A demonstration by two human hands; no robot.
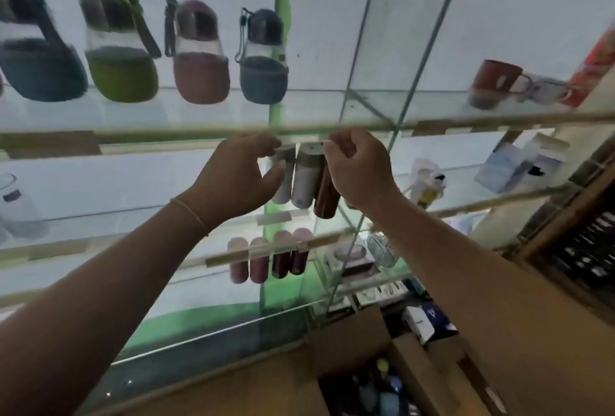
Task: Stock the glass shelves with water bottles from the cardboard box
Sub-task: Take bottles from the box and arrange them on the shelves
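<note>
Placing step: left hand (238,171) fingers curl round the white bottle (284,176) on the middle glass shelf (133,216); right hand (357,166) fingers pinch the maroon bottle (326,196). Next, judged: release, then reach the cardboard box (359,342) at lower centre.

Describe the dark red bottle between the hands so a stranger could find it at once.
Start at the glass shelf second from the top, where both hands reach in. Three slim cylindrical bottles stand there together. The dark red bottle is the rightmost, beside the right hand; its two neighbours are white.

Upper glass shelf (199,132) edge crowds the standing bottles (306,176) from above.
</note>
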